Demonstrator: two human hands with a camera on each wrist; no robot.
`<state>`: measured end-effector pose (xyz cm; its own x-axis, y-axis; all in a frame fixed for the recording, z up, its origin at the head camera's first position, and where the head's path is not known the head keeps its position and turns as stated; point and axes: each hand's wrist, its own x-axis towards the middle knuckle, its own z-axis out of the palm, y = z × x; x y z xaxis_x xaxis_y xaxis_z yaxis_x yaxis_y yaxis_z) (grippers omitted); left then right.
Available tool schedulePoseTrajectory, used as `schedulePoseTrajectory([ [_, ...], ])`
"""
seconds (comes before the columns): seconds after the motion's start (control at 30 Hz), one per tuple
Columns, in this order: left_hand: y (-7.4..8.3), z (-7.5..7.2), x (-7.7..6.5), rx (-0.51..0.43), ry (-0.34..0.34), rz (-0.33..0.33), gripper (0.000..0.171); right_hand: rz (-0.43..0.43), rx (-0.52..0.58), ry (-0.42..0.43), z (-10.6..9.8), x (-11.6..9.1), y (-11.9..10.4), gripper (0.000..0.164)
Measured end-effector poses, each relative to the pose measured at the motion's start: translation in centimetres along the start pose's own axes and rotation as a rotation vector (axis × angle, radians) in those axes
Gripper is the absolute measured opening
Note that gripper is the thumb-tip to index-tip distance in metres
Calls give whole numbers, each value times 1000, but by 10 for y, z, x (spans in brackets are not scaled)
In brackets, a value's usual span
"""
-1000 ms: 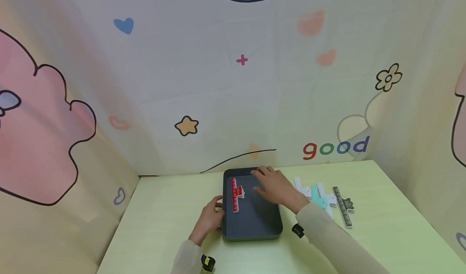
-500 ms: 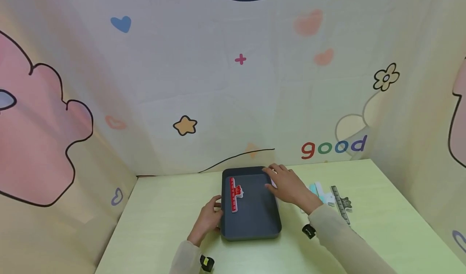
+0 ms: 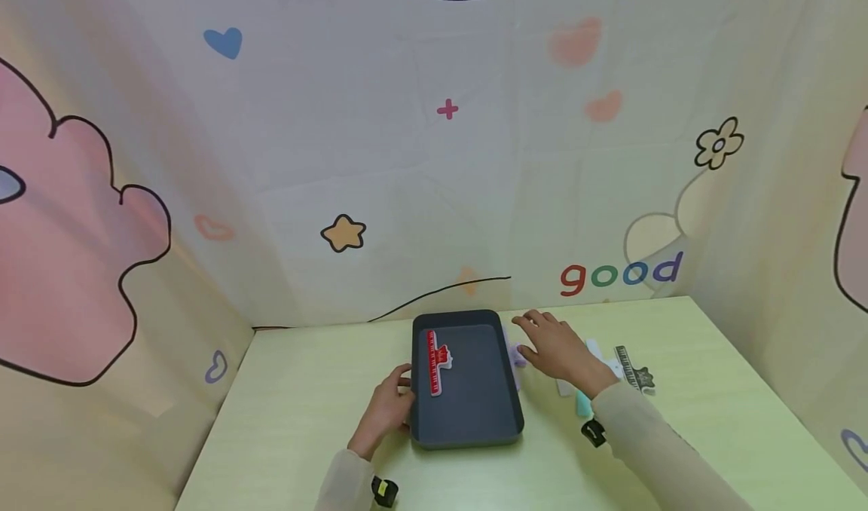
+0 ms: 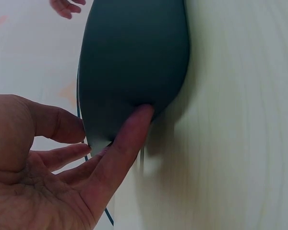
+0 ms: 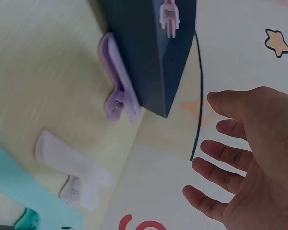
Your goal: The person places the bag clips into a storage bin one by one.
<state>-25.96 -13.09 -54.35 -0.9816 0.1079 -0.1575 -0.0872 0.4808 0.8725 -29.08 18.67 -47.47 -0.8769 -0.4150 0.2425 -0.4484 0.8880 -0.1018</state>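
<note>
A dark grey tray (image 3: 475,420) lies on the table with a red ruler-marked clip (image 3: 435,371) inside, toward its left side. My left hand (image 3: 385,407) grips the tray's left edge; in the left wrist view its thumb is at the rim and a fingertip presses against the wall (image 4: 134,52). My right hand (image 3: 561,351) hovers right of the tray with spread fingers and holds nothing. Between that hand and the tray, a purple clip (image 5: 119,81) rests along the tray's right wall. The right forearm partly hides other clips.
Right of the tray lie a teal clip (image 3: 584,405), a black ruler-marked clip (image 3: 631,368) and whitish clips, one pale clip (image 5: 69,155) near the purple one. A printed curtain (image 3: 407,157) rises behind the table (image 3: 291,420).
My right hand has moved right, away from over the tray, uncovering the purple clip beside it. The left hand, tray and red clip stay in place.
</note>
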Motion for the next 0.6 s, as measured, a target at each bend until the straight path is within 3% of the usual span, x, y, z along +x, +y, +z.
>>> schedulePoseTrajectory([
  [0.3, 3, -1, -1, -8, -6, -2, 55, -1, -17, -62, 13, -2, 9, 51],
  [0.6, 1, -1, 1, -7, -1, -5, 53, -61, -66, -102, 25, 1, 17, 54],
])
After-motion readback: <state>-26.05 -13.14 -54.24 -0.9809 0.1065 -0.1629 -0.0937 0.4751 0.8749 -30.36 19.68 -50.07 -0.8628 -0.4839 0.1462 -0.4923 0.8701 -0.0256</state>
